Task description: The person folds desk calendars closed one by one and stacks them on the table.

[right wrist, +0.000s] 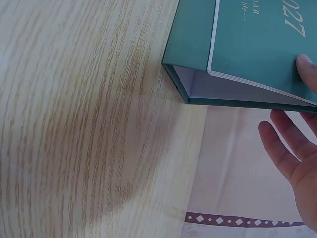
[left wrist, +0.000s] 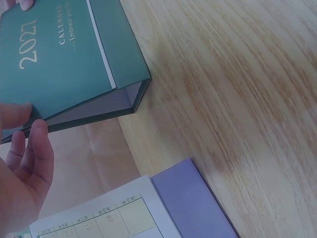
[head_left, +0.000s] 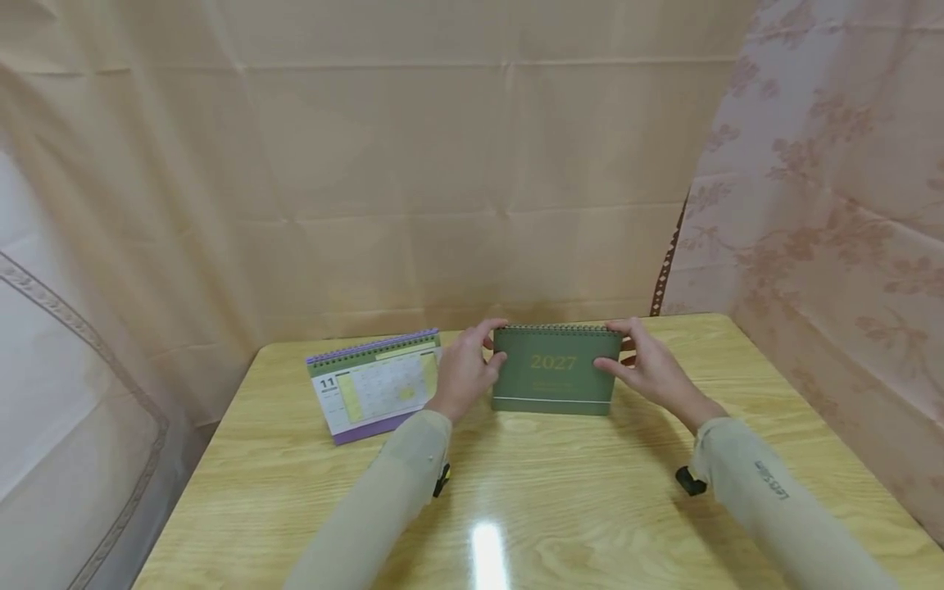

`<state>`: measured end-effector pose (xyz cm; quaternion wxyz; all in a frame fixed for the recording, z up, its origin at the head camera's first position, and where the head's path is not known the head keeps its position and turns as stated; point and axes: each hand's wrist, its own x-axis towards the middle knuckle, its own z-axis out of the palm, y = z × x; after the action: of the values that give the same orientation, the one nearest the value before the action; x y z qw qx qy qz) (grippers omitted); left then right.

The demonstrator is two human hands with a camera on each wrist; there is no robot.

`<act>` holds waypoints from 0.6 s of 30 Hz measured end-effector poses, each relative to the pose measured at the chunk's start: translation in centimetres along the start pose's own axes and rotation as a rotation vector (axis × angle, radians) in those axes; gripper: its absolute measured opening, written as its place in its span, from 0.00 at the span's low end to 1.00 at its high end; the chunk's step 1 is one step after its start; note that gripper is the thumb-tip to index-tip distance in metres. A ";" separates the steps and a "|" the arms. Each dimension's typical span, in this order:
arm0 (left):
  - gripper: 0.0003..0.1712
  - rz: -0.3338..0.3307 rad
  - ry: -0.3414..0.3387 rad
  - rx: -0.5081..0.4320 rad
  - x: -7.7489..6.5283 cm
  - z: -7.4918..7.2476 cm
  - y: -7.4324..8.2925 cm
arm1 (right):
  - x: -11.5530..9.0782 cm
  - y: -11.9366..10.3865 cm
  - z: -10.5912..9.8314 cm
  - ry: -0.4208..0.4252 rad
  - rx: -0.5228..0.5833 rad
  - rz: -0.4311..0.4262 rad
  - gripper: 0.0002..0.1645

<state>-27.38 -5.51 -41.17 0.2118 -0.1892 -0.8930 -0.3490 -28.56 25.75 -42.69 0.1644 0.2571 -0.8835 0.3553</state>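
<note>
A green desk calendar (head_left: pixel 553 383) with "2027" on its cover stands upright like a tent on the table, its spiral binding along the top. My left hand (head_left: pixel 465 367) pinches its upper left corner, thumb on the front cover and fingers behind. At the upper right, my right hand (head_left: pixel 655 370) holds it the same way. Both wrist views look into the hollow between the calendar's front and back panels. Left of my left hand, a purple desk calendar (head_left: pixel 383 389) opened to a page marked 11 stands at an angle, partly hidden by that hand.
The wood-grain table (head_left: pixel 575 492) ends just behind both calendars. A beige curtain (head_left: pixel 472 164) hangs behind it, and a floral-patterned cloth (head_left: pixel 841 246) hangs along the right side. A white cloth (head_left: pixel 59 393) hangs on the left.
</note>
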 end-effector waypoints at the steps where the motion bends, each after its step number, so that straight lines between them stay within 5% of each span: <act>1: 0.28 0.002 0.003 0.002 0.0 0.0 0.0 | 0.0 0.0 0.0 -0.001 0.001 0.000 0.37; 18: 0.30 -0.013 0.000 -0.002 -0.1 0.2 -0.1 | -0.1 0.1 0.1 -0.003 -0.002 0.005 0.37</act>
<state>-27.40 -5.46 -41.44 0.2094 -0.1835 -0.8940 -0.3512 -28.57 25.74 -42.84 0.1622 0.2552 -0.8848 0.3546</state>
